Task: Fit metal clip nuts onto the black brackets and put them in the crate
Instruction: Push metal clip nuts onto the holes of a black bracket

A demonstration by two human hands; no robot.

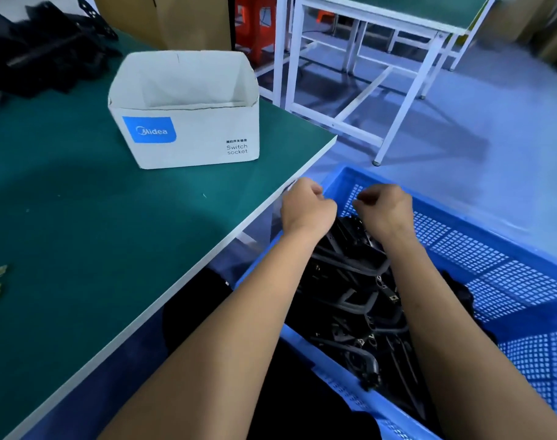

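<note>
Landmark: green table top (80, 201).
White box (188, 109): on table, far side nr its right edge, open top, blue Midea label, "Switch socket" print.
White frame bench (382, 42): beyond table's right edge, on blue floor (493, 138).
Red stool (255, 23): behind table, past white box.
Brown carton (182, 17): behind table, left of stool.

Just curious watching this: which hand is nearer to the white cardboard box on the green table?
The left hand. It hangs by the table's edge, below and right of the white cardboard box. The right hand is farther right, over the blue crate.
</note>
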